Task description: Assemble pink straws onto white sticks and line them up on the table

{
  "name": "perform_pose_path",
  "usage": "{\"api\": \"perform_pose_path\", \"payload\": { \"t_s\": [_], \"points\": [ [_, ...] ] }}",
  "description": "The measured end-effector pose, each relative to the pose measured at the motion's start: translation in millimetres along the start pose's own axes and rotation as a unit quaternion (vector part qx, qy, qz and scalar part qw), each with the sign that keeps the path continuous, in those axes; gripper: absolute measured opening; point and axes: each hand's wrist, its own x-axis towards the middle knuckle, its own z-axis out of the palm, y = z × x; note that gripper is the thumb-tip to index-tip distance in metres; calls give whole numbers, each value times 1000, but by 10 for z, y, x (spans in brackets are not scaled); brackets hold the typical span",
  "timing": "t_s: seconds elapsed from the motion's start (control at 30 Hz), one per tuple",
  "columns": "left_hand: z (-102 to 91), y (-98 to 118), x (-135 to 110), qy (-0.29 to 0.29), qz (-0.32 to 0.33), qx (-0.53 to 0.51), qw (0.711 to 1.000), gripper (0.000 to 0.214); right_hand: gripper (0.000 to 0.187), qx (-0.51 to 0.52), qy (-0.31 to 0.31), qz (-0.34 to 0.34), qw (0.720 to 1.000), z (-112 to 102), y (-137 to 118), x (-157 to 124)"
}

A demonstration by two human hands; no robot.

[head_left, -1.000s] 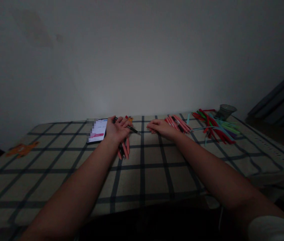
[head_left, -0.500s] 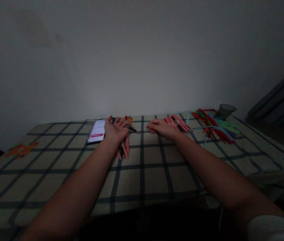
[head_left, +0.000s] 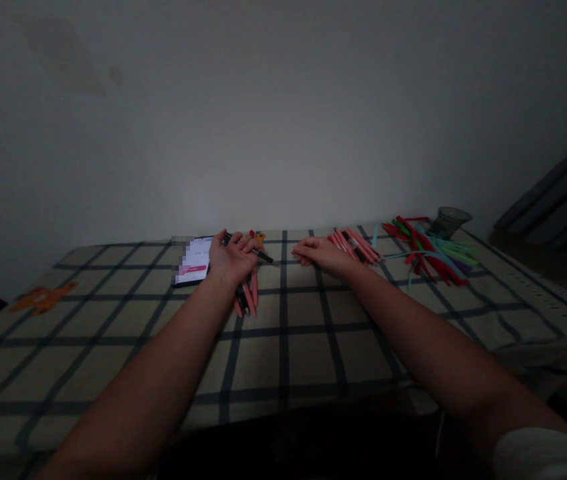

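Note:
My left hand (head_left: 233,259) lies palm up left of centre, fingers curled round a black pen (head_left: 263,256). The pen's slim tip points right, toward my other hand; its middle is hidden by the fingers. Beneath that hand and wrist lie several pink and black pens (head_left: 247,297), partly covered. My right hand (head_left: 321,255) is closed in a pinch just right of the pen tip, apart from it. Whatever its fingertips hold is too small and dark to make out. Behind this hand rests a bundle of pink pens (head_left: 356,245) with some black among them.
A lit phone (head_left: 194,261) lies left of my left hand on the checked tablecloth (head_left: 308,353). Colourful strips (head_left: 433,257) are heaped at the right, beside a clear cup (head_left: 451,220). An orange patch (head_left: 43,298) shows at far left. A wall (head_left: 283,133) stands behind.

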Motion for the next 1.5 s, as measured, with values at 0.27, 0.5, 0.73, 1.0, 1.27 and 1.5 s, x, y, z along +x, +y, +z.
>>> {"api": "perform_pose_path", "payload": {
  "t_s": [0.27,0.5,0.73,1.0,1.27,1.5],
  "points": [
    [-15,-4,8,-24,-12,-22,999,39,15,-11,-1,-1,1000,-2,15,4],
    [19,-7,-28,-24,-59,-59,996,41,17,-19,-3,0,1000,-3,20,16],
    [28,-11,-41,-26,-59,-71,995,39,15,-25,-2,2,1000,-1,1,3],
    [11,-6,-28,-33,-64,-80,994,38,15,-17,-4,-2,1000,0,18,10],
    [4,-14,-5,-38,-44,-78,995,34,15,-19,-3,-3,1000,-4,36,16],
    [-22,-12,15,-29,-44,-88,995,35,16,-24,-3,0,1000,1,21,15]
  ]
}}
